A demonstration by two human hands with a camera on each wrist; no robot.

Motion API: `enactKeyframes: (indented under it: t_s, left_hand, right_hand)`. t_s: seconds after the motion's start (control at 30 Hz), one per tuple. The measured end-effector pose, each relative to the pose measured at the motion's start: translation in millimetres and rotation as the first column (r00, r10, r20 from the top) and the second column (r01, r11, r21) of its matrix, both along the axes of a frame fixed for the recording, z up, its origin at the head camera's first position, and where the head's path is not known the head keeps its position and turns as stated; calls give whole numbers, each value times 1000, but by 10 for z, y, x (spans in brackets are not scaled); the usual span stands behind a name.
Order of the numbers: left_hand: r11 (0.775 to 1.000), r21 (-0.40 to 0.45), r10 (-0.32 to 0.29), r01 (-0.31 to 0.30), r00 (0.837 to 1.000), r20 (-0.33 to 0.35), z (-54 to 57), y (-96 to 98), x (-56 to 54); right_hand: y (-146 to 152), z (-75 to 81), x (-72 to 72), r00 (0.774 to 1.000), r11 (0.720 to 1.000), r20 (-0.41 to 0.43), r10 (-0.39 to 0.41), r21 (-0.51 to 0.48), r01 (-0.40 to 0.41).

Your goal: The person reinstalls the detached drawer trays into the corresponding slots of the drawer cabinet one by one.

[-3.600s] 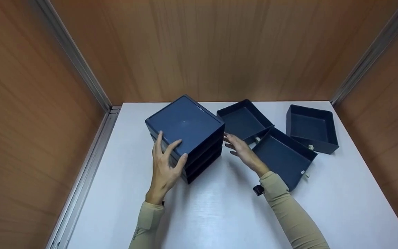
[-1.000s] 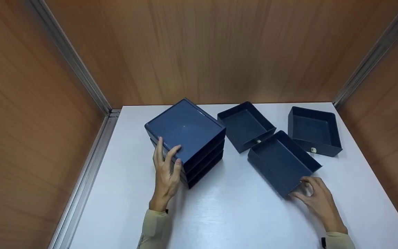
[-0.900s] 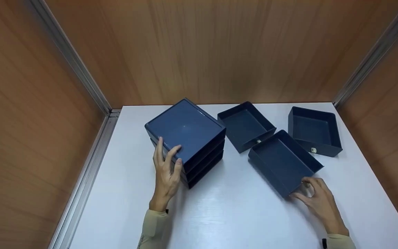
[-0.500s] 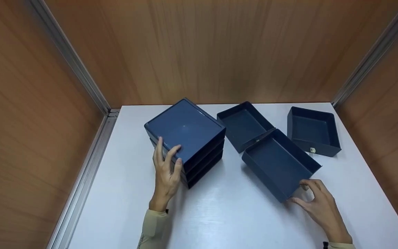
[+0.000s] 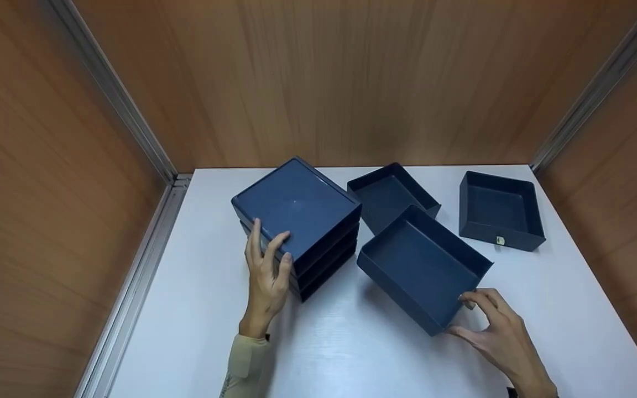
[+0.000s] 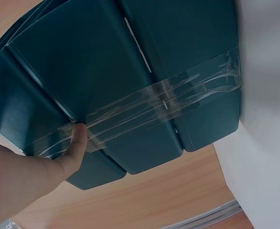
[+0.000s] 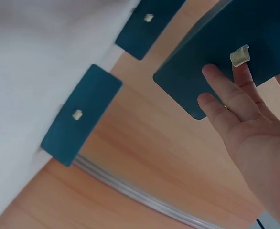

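Observation:
A dark blue drawer cabinet (image 5: 296, 207) stands at an angle on the white table, its dark slots facing right. My left hand (image 5: 263, 287) rests against its near left side, fingertips over the top edge. In the left wrist view, the thumb (image 6: 78, 143) lies on the side wall by a band of clear tape (image 6: 207, 86). My right hand (image 5: 504, 337) grips a loose drawer (image 5: 426, 265) by its front end, thumb and fingers at the panel. The drawer is tilted above the table, right of the cabinet. A pale tab (image 7: 240, 56) on its front shows in the right wrist view.
Behind the held drawer lies another drawer (image 5: 387, 190), partly covered by it in the head view. A third drawer (image 5: 501, 207) with a pale tab sits at the back right. Wooden panels (image 5: 351, 83) close the table at the back and sides.
My right hand has left the cabinet's side and taken hold of the nearest drawer, then lifted and carried it left toward the cabinet. My left hand stays on the cabinet.

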State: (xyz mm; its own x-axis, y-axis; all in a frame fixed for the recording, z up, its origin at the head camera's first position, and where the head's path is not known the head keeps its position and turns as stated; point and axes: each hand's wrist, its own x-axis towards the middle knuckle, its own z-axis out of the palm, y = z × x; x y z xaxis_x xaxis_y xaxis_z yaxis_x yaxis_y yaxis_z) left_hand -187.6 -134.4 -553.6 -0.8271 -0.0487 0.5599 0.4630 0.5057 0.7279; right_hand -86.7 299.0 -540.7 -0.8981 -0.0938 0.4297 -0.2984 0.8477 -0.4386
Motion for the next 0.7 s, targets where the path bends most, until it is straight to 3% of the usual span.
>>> enactKeyframes:
  t_s: [0.33, 0.7]
  left_hand:
    - [1000, -2, 5, -5, 1000, 0, 3, 2, -5]
    - [1000, -7, 12, -12, 1000, -1, -1, 9, 4]
  right_hand:
    - [-244, 94, 67, 996, 996, 18, 88, -5, -88]
    - [-463, 87, 101, 988, 989, 51, 148, -37, -146]
